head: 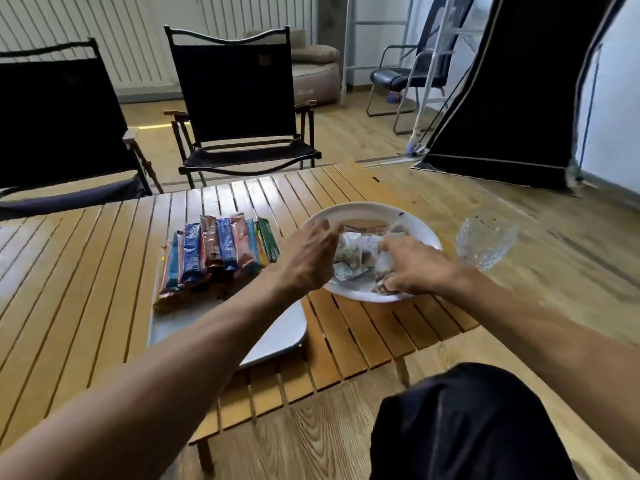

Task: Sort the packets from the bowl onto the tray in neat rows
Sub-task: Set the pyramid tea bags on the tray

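table: low wooden one with slats, everything sits on it
tray: silvery metal, rounded corners, on the table just left of the bowl; its near part is bare, and the left forearm crosses over it
stick packets: long thin ones in blue, teal, pink, brown and green, lined up side by side in a row along the far part of the tray, overlapping a bit
bowl: white and shallow, pretty much a plate, near the table's right edge
loose packets: small crinkly ones, clear and silvery, heaped in the middle of the bowl; too blurry to count
left hand: hovering over the bowl's left rim, fingers loose and a little spread, pointing in at the pile
right hand: palm down in the bowl, fingers bent into the pile; motion blur, so honestly can't tell if it's got hold of a packet
glass: clear cut glass just right of the bowl, blurry
folding chairs: two black fabric ones on the far side of the table
tent: dark, on the wooden floor at far right
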The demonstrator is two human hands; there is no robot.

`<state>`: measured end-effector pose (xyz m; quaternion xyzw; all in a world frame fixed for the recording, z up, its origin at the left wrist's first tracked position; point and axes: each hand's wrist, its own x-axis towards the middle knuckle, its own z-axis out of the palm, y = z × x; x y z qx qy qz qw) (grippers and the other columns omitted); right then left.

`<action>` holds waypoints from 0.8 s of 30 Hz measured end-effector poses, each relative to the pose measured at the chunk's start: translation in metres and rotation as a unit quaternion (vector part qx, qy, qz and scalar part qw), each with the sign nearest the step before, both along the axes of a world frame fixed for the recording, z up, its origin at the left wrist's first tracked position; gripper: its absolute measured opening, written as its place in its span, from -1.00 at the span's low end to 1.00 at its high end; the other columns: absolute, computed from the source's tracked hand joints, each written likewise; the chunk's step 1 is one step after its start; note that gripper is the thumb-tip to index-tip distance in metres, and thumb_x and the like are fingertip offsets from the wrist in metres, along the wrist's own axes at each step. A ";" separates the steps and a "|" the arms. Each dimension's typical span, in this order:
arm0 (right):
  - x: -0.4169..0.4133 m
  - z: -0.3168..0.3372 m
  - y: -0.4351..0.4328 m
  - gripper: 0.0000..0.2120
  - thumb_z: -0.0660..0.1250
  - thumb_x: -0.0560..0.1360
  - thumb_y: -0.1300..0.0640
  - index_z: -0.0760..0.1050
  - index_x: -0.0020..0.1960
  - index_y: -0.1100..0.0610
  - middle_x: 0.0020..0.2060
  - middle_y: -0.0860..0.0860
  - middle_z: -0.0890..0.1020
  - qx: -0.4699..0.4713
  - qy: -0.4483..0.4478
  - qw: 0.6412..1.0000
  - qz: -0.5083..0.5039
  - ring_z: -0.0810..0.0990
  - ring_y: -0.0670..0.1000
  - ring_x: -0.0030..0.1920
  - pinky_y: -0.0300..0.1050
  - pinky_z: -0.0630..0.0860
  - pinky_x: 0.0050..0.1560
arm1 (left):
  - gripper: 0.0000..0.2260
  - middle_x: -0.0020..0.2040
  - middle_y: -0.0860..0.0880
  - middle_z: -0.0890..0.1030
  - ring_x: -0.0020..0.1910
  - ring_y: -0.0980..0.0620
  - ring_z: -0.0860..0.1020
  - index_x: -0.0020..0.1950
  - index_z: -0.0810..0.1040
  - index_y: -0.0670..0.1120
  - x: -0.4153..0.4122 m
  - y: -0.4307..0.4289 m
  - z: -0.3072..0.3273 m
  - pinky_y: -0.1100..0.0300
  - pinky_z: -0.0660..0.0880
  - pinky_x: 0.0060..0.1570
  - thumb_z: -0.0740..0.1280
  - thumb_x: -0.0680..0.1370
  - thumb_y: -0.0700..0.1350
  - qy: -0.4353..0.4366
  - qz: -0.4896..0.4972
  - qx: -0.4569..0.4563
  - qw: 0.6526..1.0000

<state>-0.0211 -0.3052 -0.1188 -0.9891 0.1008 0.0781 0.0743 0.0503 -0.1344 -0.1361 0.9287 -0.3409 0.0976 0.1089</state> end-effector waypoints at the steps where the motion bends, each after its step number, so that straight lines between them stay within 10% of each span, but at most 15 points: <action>1: 0.003 -0.006 -0.004 -0.41 0.46 0.41 0.07 0.33 0.38 0.03 0.30 0.08 0.46 0.003 -0.009 1.000 0.010 0.53 0.14 0.18 0.02 0.53 0.07 | -0.46 0.27 -0.15 0.38 0.05 -0.07 0.47 0.45 0.23 -0.02 0.009 -0.009 -0.008 0.08 0.55 -0.03 0.31 0.51 -0.19 -0.001 -0.009 0.027 1.000; 8: 0.016 -0.029 -0.022 -0.74 0.35 0.47 0.21 0.52 0.15 0.08 0.02 0.11 0.65 0.080 -0.065 0.995 -0.005 0.57 0.09 -0.09 -0.12 0.50 -0.08 | -0.65 0.29 -0.13 0.38 0.14 -0.15 0.40 0.29 0.40 -0.01 0.030 -0.044 -0.027 -0.03 0.42 0.10 0.09 0.61 0.15 0.064 -0.049 0.121 0.989; 15: 0.007 -0.014 -0.023 -0.82 0.37 0.45 0.17 0.55 0.05 0.13 -0.09 0.12 0.67 0.137 -0.167 0.976 -0.043 0.62 0.08 -0.17 -0.08 0.61 -0.14 | -0.91 -0.10 -0.11 0.52 -0.12 -0.05 0.45 -0.13 0.50 -0.13 0.023 -0.040 -0.026 0.05 0.47 -0.04 0.24 0.56 -0.22 0.057 0.024 -0.082 0.995; 20: 0.001 0.026 0.012 -0.76 0.39 0.49 0.13 0.59 0.15 0.11 -0.05 0.10 0.68 0.183 -0.238 0.954 -0.027 0.64 0.08 -0.13 -0.01 0.64 -0.05 | -0.85 -0.17 -0.08 0.51 -0.27 0.07 0.42 -0.18 0.49 -0.12 0.002 0.012 0.017 0.35 0.32 -0.35 0.26 0.57 -0.13 0.003 -0.010 -0.151 0.988; 24: -0.002 0.043 0.068 -0.77 0.42 0.48 0.18 0.58 0.13 0.13 -0.10 0.00 0.64 0.248 -0.226 0.941 0.041 0.59 -0.08 -0.20 -0.51 0.46 -0.29 | -0.79 -0.22 -0.01 0.43 -0.32 0.10 0.39 -0.26 0.36 -0.02 -0.044 0.095 0.033 0.32 0.30 -0.33 0.24 0.58 -0.17 0.027 0.008 -0.171 0.985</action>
